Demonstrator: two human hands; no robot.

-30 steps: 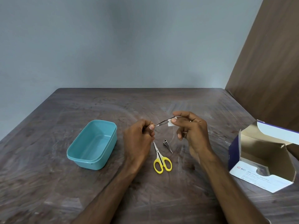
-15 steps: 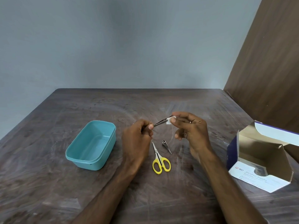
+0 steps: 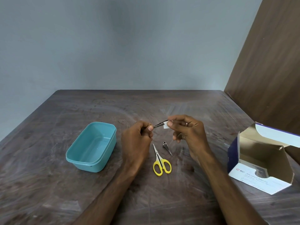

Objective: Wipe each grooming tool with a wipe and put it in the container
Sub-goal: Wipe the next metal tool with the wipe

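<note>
- Left hand (image 3: 136, 140) grips one end of a thin metal tool (image 3: 159, 127), fingers curled round it, thumb on top.
- The tool is held in the air above the middle of the table (image 3: 65, 192). Its long axis rises from near-left to far-right; exact type too small to tell.
- Right hand (image 3: 189, 133) pinches a small white wipe (image 3: 165, 126) around the tool's far-right end, thumb and forefinger closed on it, other fingers loosely curled.
- Teal container (image 3: 90, 147) sits left of the hands; nothing visible in it.
- Yellow-handled scissors (image 3: 160, 161) lie flat between the forearms, tips pointing far, handles near.
- A small dark metal tool (image 3: 167, 147) lies just right of the scissor blades, apart from them.
- Open swab box (image 3: 263, 161) stands at the right edge.
- Versus 0.5 s ago: same grips, tool angle unchanged, wipe at the same end; the things on the table have not moved.
</note>
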